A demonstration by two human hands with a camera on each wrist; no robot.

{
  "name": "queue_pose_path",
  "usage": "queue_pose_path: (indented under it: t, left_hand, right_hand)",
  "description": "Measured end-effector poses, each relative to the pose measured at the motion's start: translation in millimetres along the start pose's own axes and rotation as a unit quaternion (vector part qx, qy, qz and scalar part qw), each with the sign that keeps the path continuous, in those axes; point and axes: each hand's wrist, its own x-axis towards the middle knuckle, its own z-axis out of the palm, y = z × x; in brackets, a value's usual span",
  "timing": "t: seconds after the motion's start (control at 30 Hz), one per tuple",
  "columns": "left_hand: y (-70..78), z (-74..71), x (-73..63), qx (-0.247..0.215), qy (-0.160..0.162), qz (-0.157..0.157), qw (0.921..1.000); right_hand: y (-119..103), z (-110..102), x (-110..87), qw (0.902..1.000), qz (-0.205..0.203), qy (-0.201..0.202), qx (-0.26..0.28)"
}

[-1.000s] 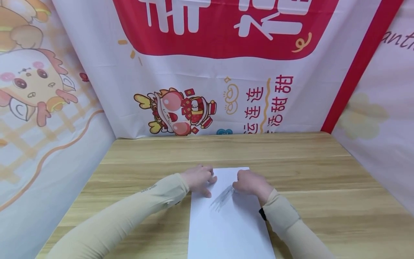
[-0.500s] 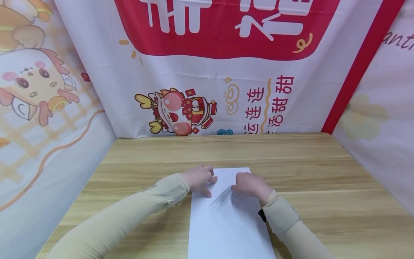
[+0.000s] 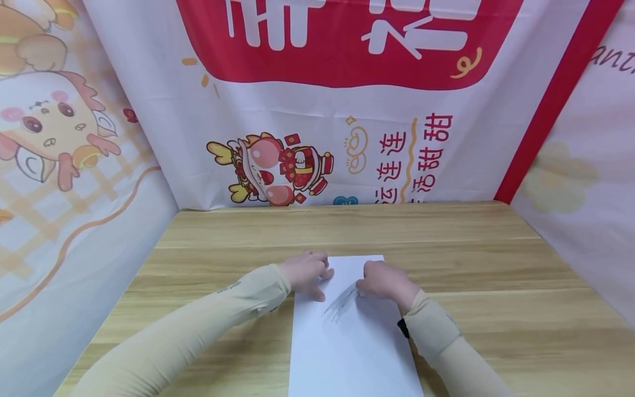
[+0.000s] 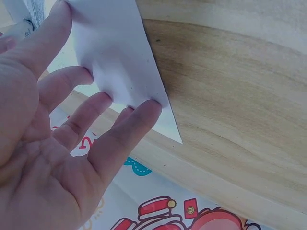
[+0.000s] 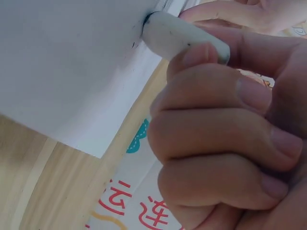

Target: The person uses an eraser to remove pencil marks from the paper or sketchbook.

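Note:
A white sheet of paper [image 3: 352, 353] lies lengthwise on the wooden table, with a patch of grey pencil strokes [image 3: 339, 306] near its upper middle. On the sheet's upper left edge rests my left hand [image 3: 306, 274]; in the left wrist view its fingertips [image 4: 152, 106] press the paper with the fingers spread. My right hand [image 3: 387, 285] is over the upper right of the sheet, at the upper end of the strokes. It pinches a white eraser [image 5: 184, 37], whose darkened end touches the paper in the right wrist view. The head view hides the eraser behind the fingers.
The wooden table [image 3: 208, 242] extends to both sides of the paper. Behind it hangs a white and red printed cloth [image 3: 297, 105], and more printed cloths hang at the left [image 3: 119, 231] and right [image 3: 585, 220].
My right hand has shifted slightly toward the lower left and back up along the pencil strokes. The left hand and paper stay in place; the camera view moves slightly.

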Motion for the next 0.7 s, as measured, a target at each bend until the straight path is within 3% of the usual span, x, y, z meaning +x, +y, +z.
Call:
queue_pose_path:
  t: [0.7]
  left_hand:
    - [-0.3, 0.7, 2.2, 0.006, -0.005, 0.008, 0.9999]
  right_hand:
    - [0.7, -1.1, -1.7, 0.9998, 0.002, -0.018, 0.004]
